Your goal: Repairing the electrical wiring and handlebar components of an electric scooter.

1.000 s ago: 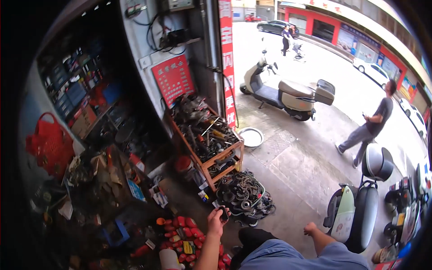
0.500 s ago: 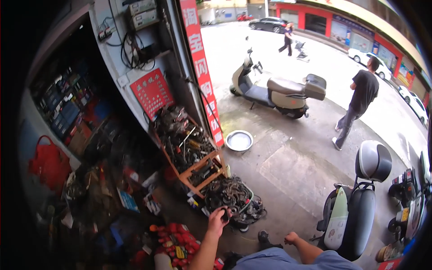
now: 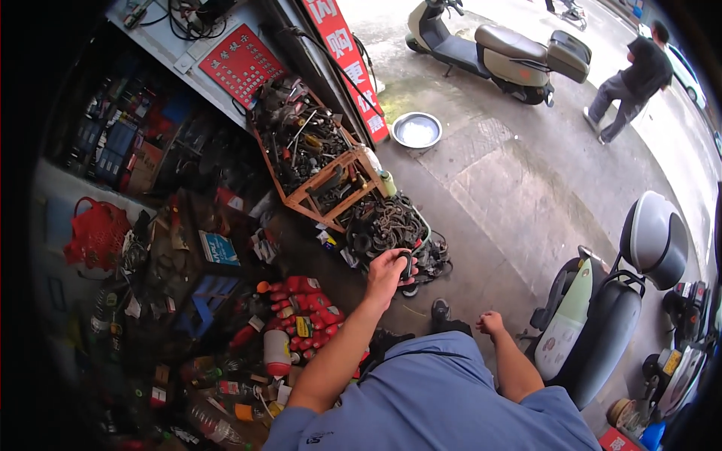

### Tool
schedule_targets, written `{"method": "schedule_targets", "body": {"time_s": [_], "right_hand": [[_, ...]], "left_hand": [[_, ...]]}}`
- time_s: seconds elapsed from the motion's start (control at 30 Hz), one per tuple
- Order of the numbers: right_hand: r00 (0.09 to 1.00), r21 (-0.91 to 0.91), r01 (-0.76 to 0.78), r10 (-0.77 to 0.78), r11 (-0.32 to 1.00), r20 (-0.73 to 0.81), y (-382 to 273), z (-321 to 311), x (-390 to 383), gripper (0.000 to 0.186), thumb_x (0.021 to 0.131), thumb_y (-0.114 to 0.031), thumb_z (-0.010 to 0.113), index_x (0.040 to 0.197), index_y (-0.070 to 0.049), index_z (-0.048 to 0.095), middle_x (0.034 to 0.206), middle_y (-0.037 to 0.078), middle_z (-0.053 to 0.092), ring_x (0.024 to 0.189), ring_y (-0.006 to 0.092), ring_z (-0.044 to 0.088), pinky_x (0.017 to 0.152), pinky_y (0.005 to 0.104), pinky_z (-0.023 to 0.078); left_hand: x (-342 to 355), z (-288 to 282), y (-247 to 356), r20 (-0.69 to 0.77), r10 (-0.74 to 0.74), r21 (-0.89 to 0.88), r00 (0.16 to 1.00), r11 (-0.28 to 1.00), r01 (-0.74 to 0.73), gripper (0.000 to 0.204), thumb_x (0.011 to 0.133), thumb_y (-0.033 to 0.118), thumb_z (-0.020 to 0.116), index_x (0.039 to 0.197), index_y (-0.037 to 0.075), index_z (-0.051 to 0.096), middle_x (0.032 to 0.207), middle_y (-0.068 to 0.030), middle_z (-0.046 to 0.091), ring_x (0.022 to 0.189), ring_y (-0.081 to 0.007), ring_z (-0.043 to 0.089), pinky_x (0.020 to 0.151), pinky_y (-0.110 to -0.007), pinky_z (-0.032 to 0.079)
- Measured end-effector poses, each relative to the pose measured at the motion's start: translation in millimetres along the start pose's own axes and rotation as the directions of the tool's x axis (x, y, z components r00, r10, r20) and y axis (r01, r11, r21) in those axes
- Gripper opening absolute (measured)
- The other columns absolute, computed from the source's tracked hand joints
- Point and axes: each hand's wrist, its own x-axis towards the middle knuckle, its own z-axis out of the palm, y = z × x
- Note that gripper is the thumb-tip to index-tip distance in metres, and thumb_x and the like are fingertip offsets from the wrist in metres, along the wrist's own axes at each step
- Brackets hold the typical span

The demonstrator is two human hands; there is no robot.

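My left hand (image 3: 385, 279) is closed round a small dark object (image 3: 407, 264), black and rounded, with a spot of red at its top; its kind is too small to tell. In the view it overlaps a heap of dark cables and chain-like parts (image 3: 383, 225) in a tub at the foot of a wooden tool stand. Low at my right side, my right hand (image 3: 490, 323) has its fingers curled in, with nothing seen in them. A parked scooter with a pale green side panel (image 3: 569, 319) is the thing nearest to it.
A wooden stand (image 3: 304, 203) heaped with tools is ahead left, by a metal basin (image 3: 416, 130). Red bottles (image 3: 304, 308) and clutter cover the floor at left. A beige scooter (image 3: 511, 56) stands ahead; a person in dark clothes (image 3: 639, 71) walks at far right.
My view has tipped downward, bringing more of my blue shirt into sight. My left hand, still closed on the dark object, appears slightly right of where it was. The person walking has moved on.
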Motion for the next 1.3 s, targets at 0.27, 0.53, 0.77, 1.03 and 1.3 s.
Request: {"method": "schedule_targets", "body": {"time_s": [0.27, 0.53, 0.77, 1.03, 1.3], "right_hand": [[0.998, 0.018, -0.07, 0.07, 0.997, 0.006, 31.1, -27.3, 12.7, 0.02, 0.083, -0.007, 0.051, 0.1, -0.001, 0.058, 0.077, 0.014, 0.065, 0.06, 0.0245, 0.066, 0.046, 0.0339, 0.05], [0.999, 0.061, -0.031, 0.03, 0.998, 0.017, 7.4, -20.1, 16.1, 0.022, 0.083, -0.006, 0.048, 0.1, 0.002, 0.06, 0.075, 0.013, 0.064, 0.058, 0.0206, 0.065, 0.045, 0.0294, 0.048], [0.999, 0.076, -0.025, 0.023, 0.997, 0.026, 1.7, -13.8, 10.2, 0.023, 0.083, -0.006, 0.048, 0.101, 0.001, 0.061, 0.075, 0.013, 0.064, 0.058, 0.0201, 0.064, 0.046, 0.0297, 0.048], [0.999, -0.015, 0.032, -0.033, 0.999, -0.028, 19.2, -18.7, 19.9, 0.015, 0.08, -0.001, 0.047, 0.08, 0.0, 0.061, 0.072, 0.016, 0.065, 0.055, 0.0259, 0.064, 0.041, 0.0364, 0.047], [1.0, 0.087, -0.005, 0.005, 0.996, -0.007, 17.2, -11.3, 11.0, 0.015, 0.082, -0.002, 0.048, 0.088, 0.002, 0.061, 0.075, 0.015, 0.065, 0.06, 0.025, 0.065, 0.047, 0.0329, 0.05]], "left_hand": [[16.6, 20.1, -9.6, 0.002, -0.105, 0.005, 0.995, 0.994, 0.105, 0.02, 0.09, 0.012, 0.053, 0.107, 0.005, 0.061, 0.096, -0.0092, 0.067, 0.08, -0.0178, 0.067, 0.064, -0.03, 0.057], [27.4, 28.7, -9.7, -0.011, -0.167, 0.019, 0.986, 0.986, 0.167, 0.02, 0.091, 0.014, 0.052, 0.106, 0.007, 0.062, 0.097, -0.0087, 0.067, 0.081, -0.0172, 0.066, 0.066, -0.03, 0.056], [26.8, 29.9, -6.0, 0.068, -0.178, -0.074, 0.982, 0.98, 0.183, 0.018, 0.091, 0.014, 0.053, 0.106, 0.007, 0.06, 0.097, -0.0078, 0.067, 0.081, -0.0169, 0.067, 0.065, -0.03, 0.056], [25.7, 24.0, -11.7, 0.056, -0.196, -0.063, 0.979, 0.978, 0.2, 0.021, 0.09, 0.013, 0.054, 0.109, 0.005, 0.059, 0.096, -0.0096, 0.067, 0.079, -0.0178, 0.066, 0.063, -0.031, 0.057], [21.9, 24.9, -29.1, 0.059, -0.256, 0.01, 0.965, 0.967, 0.256, 0.019, 0.089, 0.01, 0.052, 0.104, 0.003, 0.062, 0.093, -0.0099, 0.067, 0.078, -0.0184, 0.067, 0.062, -0.03, 0.057]]}}
